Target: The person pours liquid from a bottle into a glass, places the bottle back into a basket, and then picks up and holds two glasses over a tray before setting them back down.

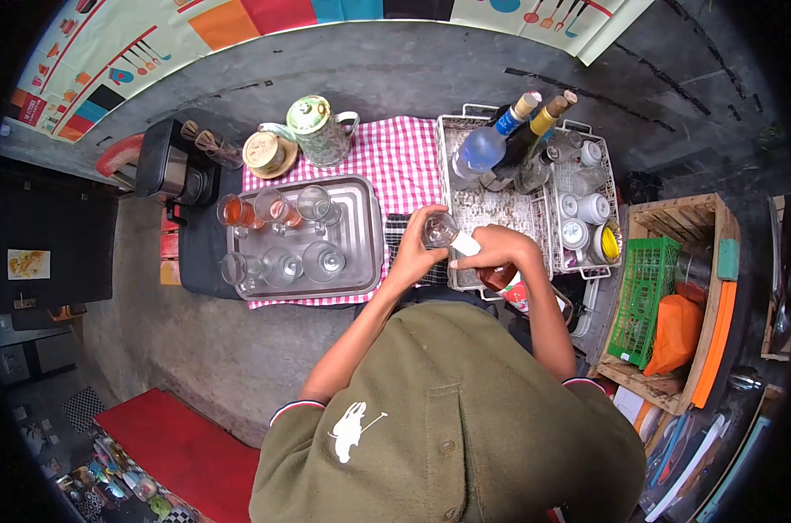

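My left hand [415, 251] is closed around a small clear glass bottle [437, 229], tilted over the near-left edge of the white wire rack [483, 209]. At its lower right end is a white cap [467, 244], and the curled fingers of my right hand [505, 247] grip it. Just below my right hand a reddish-brown object [496, 278] is partly hidden. To the left, a metal tray [369, 235] holds several glass mugs; one mug [236, 212] and the mug beside it [272, 207] have reddish contents, while the others look clear.
Tall bottles [483, 152] stand at the rack's back. A second rack [598, 271] holds white-lidded jars [593, 209]. A green patterned pitcher [321, 135] and lidded cup [265, 153] stand behind the tray. At right is a wooden crate [665, 213] with a green basket [646, 301].
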The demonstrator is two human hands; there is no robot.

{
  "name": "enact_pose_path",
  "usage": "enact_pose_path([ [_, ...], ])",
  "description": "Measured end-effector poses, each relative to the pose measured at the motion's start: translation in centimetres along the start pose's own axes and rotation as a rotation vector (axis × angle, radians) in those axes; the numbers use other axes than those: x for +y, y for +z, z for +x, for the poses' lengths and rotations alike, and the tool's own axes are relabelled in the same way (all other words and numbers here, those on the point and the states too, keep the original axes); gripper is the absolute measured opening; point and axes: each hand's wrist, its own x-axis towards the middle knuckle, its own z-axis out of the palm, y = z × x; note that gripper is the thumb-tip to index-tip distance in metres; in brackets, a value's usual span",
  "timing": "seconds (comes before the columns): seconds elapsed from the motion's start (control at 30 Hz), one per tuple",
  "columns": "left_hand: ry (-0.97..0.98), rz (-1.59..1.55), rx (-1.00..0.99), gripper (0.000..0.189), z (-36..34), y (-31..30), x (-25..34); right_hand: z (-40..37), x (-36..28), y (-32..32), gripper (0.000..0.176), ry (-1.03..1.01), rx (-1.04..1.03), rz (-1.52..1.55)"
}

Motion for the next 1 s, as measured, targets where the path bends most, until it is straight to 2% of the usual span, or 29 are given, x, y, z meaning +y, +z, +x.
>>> enact_pose_path([
  [0.87,0.025,0.019,-0.019,0.068,0.25,0.66,-0.19,-0.15,0.91,0.22,0.071,0.033,-0.017,0.021],
  [1.0,-0.002,0.004,-0.021,0.066,0.27,0.6,-0.16,-0.13,0.72,0.09,0.063,0.025,-0.009,0.02],
])
